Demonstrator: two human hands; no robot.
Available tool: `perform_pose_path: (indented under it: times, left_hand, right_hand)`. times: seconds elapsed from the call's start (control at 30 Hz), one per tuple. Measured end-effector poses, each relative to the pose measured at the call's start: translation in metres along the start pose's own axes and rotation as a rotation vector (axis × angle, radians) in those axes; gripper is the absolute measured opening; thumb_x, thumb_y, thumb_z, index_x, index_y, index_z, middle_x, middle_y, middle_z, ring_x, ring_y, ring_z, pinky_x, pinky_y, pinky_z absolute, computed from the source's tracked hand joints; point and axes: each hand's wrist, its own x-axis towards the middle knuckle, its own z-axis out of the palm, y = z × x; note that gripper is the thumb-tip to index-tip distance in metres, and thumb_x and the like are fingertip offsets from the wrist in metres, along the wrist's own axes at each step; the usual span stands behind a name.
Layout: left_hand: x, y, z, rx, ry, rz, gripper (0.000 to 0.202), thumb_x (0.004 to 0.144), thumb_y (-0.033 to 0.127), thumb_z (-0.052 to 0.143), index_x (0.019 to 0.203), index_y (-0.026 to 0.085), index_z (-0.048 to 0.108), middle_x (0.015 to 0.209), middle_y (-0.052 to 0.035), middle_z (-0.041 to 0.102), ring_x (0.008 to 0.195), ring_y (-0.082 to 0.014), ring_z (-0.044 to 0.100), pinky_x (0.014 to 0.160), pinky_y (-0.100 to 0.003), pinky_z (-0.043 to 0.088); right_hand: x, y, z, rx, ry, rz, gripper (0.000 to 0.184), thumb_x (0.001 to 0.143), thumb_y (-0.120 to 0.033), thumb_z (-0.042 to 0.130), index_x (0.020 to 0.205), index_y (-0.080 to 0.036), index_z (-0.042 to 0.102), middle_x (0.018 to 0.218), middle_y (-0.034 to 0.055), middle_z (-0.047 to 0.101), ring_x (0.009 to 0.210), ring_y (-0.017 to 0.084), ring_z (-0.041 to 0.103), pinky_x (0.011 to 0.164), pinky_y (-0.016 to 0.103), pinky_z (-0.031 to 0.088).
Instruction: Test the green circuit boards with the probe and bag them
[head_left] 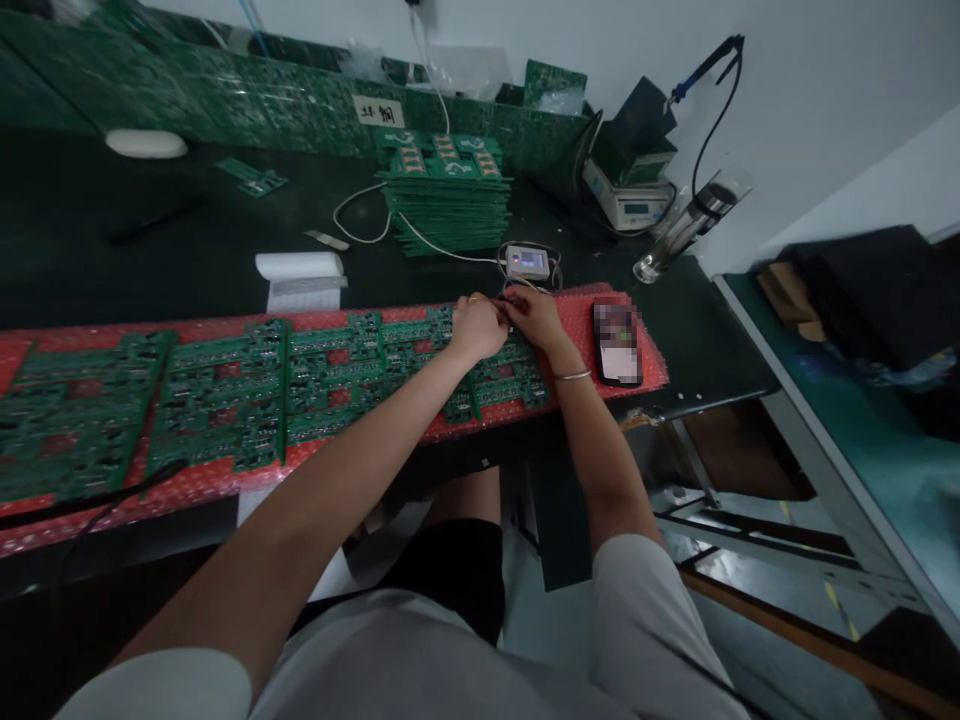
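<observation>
No containers in use. Dark counter [112,260]; red bubble wrap [652,365] carries a row of green circuit boards [330,375], phone [617,343] at right end. Board stack [446,195] and small meter [529,262] behind. Left hand [476,325] and right hand [532,315] meet over the rightmost board; fingers curled, grip contents too small to tell.

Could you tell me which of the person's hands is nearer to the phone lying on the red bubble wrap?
The right hand. It rests on the green boards just left of the phone, while the left hand sits beyond it, farther from the phone; the two hands meet.
</observation>
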Motion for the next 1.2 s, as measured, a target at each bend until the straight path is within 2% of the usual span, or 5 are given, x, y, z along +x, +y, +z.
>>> perform_pose_path:
  times: [0.13, 0.4, 0.73, 0.9, 1.2]
  left_hand:
    - [-0.008, 0.027, -0.011, 0.155, -0.023, -0.260, 0.021, 0.089, 0.022, 0.060, 0.097, 0.015, 0.078, 0.122, -0.0164, 0.067, 0.122, -0.0366, 0.055, 0.107, -0.050, 0.046]
    - [-0.043, 0.019, -0.029, 0.245, -0.098, 0.190, 0.034, 0.100, 0.028, 0.049, 0.116, 0.020, 0.078, 0.134, -0.0137, 0.067, 0.123, -0.0307, 0.059, 0.113, -0.048, 0.042]
    - [-0.062, 0.012, -0.045, 0.178, -0.225, 0.206, 0.053, 0.104, 0.035, 0.044, 0.153, 0.017, 0.050, 0.164, -0.0148, 0.041, 0.153, -0.0328, 0.035, 0.124, -0.049, 0.034]
    - [-0.132, -0.002, -0.080, -0.051, -0.023, 0.229, 0.057, 0.105, 0.043, 0.043, 0.155, 0.017, 0.042, 0.163, -0.0159, 0.041, 0.155, -0.0294, 0.034, 0.127, -0.052, 0.032]
    - [-0.275, -0.035, -0.143, -0.006, 0.252, -0.039, 0.027, 0.101, 0.037, 0.053, 0.123, 0.026, 0.064, 0.130, -0.0083, 0.066, 0.125, -0.0276, 0.063, 0.112, -0.050, 0.051]
  right_hand:
    - [0.000, -0.001, 0.000, -0.007, 0.001, -0.018, 0.010, 0.089, -0.022, 0.063, 0.094, -0.020, 0.071, 0.094, 0.0043, 0.077, 0.083, 0.020, 0.066, 0.080, 0.031, 0.051]
    - [0.000, -0.001, 0.003, 0.056, 0.016, -0.001, 0.012, 0.089, -0.030, 0.070, 0.096, -0.021, 0.070, 0.091, 0.0040, 0.075, 0.081, 0.020, 0.066, 0.077, 0.032, 0.051]
    - [-0.077, -0.048, -0.042, 0.116, 0.142, -0.054, 0.037, 0.090, -0.060, 0.069, 0.087, -0.023, 0.070, 0.088, 0.0037, 0.073, 0.084, 0.019, 0.067, 0.079, 0.034, 0.055]
    - [-0.121, -0.044, -0.034, 0.082, 0.108, -0.001, 0.036, 0.091, -0.058, 0.069, 0.086, -0.024, 0.075, 0.090, 0.0060, 0.077, 0.087, 0.023, 0.071, 0.084, 0.040, 0.058]
    - [-0.120, -0.043, -0.029, 0.022, 0.130, -0.057, 0.034, 0.092, -0.057, 0.069, 0.086, -0.024, 0.075, 0.092, 0.0067, 0.078, 0.088, 0.025, 0.073, 0.086, 0.043, 0.058]
